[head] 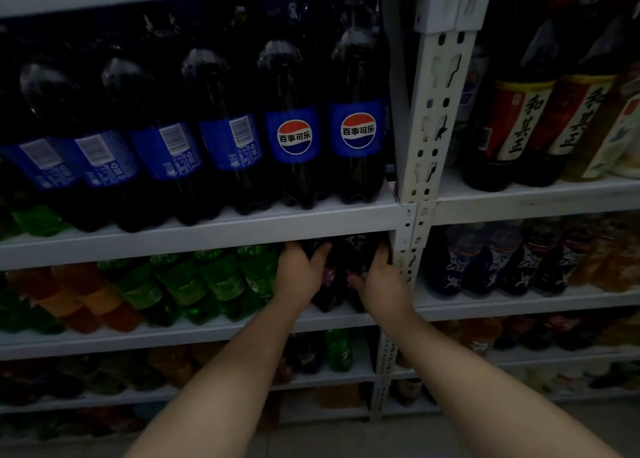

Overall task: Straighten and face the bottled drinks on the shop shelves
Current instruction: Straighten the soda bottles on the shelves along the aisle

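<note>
Both my hands reach into the second shelf, at its right end by the upright post. My left hand [300,270] grips the left of two dark bottles [330,284], fingers curled over its shoulder. My right hand [379,277] wraps the dark bottle [356,260] next to the post. Their labels are too dark to read. On the shelf above stands a row of big dark cola bottles; two at the right [294,135] [358,130] show the round logo, while the others [235,142] show barcodes.
Green bottles [214,281] and orange bottles [79,301] fill the second shelf to the left. A white perforated post [429,139] divides the bays. The right bay holds tea bottles [512,128] above and small dark bottles [485,267] below. Lower shelves carry more drinks.
</note>
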